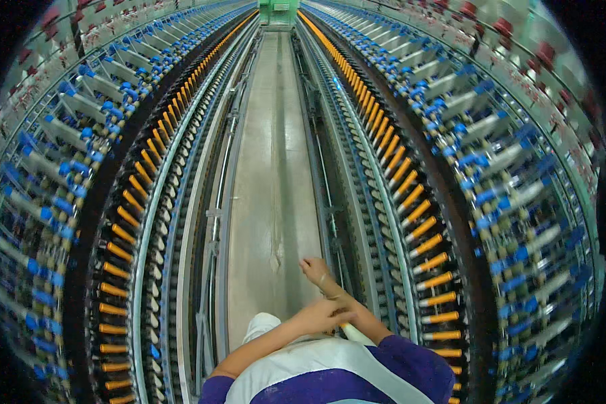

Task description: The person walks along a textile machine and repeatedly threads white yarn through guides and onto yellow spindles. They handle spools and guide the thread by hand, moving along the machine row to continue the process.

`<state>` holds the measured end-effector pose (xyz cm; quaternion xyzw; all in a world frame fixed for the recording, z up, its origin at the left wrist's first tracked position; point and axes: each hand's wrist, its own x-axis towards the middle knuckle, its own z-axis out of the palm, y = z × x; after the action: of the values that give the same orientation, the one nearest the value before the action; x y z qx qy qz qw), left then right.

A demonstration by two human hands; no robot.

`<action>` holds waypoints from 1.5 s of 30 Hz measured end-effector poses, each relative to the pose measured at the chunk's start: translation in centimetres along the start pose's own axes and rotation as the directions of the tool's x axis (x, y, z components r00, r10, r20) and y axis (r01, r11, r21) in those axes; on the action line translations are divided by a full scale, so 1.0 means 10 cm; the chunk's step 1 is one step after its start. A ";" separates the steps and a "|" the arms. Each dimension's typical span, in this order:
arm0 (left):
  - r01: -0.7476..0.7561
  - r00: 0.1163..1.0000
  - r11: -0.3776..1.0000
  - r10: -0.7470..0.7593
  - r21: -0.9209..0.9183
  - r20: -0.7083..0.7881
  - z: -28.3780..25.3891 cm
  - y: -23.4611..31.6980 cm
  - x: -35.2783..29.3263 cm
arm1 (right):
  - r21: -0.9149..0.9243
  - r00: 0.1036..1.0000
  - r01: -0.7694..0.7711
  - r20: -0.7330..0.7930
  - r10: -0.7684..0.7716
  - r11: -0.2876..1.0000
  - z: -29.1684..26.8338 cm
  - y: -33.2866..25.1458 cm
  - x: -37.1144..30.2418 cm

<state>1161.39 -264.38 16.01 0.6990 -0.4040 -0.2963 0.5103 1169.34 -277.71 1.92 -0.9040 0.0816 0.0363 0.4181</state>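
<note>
We cannot tell whether the left hand [335, 314] grips the white, yellow-tipped bobbin [358, 334] just beside it, or whether the partly curled right hand [312, 268] holds anything; a loose grip could drop the bobbin.

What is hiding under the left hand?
Part of a pale, yellow-tipped thing peeks out by the left hand; anything right underneath is covered and can't be seen.

Orange tubes [421, 210], purple-and-white shirt [310, 386]

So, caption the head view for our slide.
Right hand ahead of left hand in an aisle lined with orange tubes.
</note>
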 end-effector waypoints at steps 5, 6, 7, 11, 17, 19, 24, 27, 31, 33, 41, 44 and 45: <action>-0.008 0.874 0.898 -0.206 -0.439 -0.439 -2.02 -1.12 0.82 | -0.146 0.997 -0.067 0.016 0.070 0.987 0.19 0.05 2.25; 0.089 0.829 0.853 -0.350 -0.515 -0.436 -2.44 -1.31 0.98 | -0.263 0.991 -0.117 0.034 0.130 0.958 0.18 0.20 2.51; 0.086 0.819 0.845 -0.361 -0.527 -0.446 -2.84 -1.45 1.18 | -0.442 0.972 -0.164 0.079 0.220 0.882 0.07 0.37 2.78; 0.113 0.816 0.798 -0.414 -0.592 -0.402 -4.23 -1.71 2.44 | -0.439 0.685 -0.647 0.025 0.728 0.624 -0.63 1.17 2.88; 0.063 0.922 0.880 -0.231 -0.471 -0.310 -5.26 -2.00 4.68 | -0.205 0.217 -0.956 -0.007 0.976 0.211 -1.06 2.03 2.72; 0.087 0.960 0.837 -0.216 -0.541 -0.180 -5.47 -2.14 5.33 | -0.162 0.191 -0.968 0.033 0.981 0.194 -0.90 2.20 3.25; 0.177 0.984 0.897 -0.166 -0.406 0.061 -6.51 -2.42 6.75 | -0.262 0.581 -0.789 -0.028 0.813 0.555 -1.01 2.17 6.25; 0.297 0.933 0.829 -0.359 -0.473 -0.043 -7.38 -2.75 7.20 | -0.057 0.741 -0.625 -0.356 0.569 0.778 -1.78 1.95 8.30; 0.302 0.884 0.699 -0.460 -0.648 -0.084 -8.24 -3.30 7.74 | 0.261 0.517 -0.293 -0.765 0.383 0.920 -3.20 1.60 10.18; 0.310 0.889 0.644 -0.457 -0.699 -0.028 -8.49 -3.53 8.23 | 0.289 0.389 -0.266 -0.841 0.377 0.920 -3.87 1.46 10.78; 0.387 0.922 0.686 -0.277 -0.616 0.271 -9.30 -3.58 10.97 | 0.317 -0.093 -0.604 -0.939 0.330 0.731 -5.27 1.31 12.35; 0.369 0.915 0.734 -0.177 -0.571 0.363 -9.52 -3.46 11.76 | 0.199 -0.018 -0.799 -0.951 0.308 0.568 -5.46 1.43 12.53; 0.372 0.908 0.745 -0.169 -0.554 0.383 -9.55 -3.43 11.98 | 0.140 0.005 -0.811 -0.969 0.246 0.567 -5.41 1.46 12.54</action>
<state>1308.95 -317.78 12.12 0.4906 -0.2525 -0.5885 0.5910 1289.97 -342.92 9.19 -0.6922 0.6482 -0.3172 -0.0026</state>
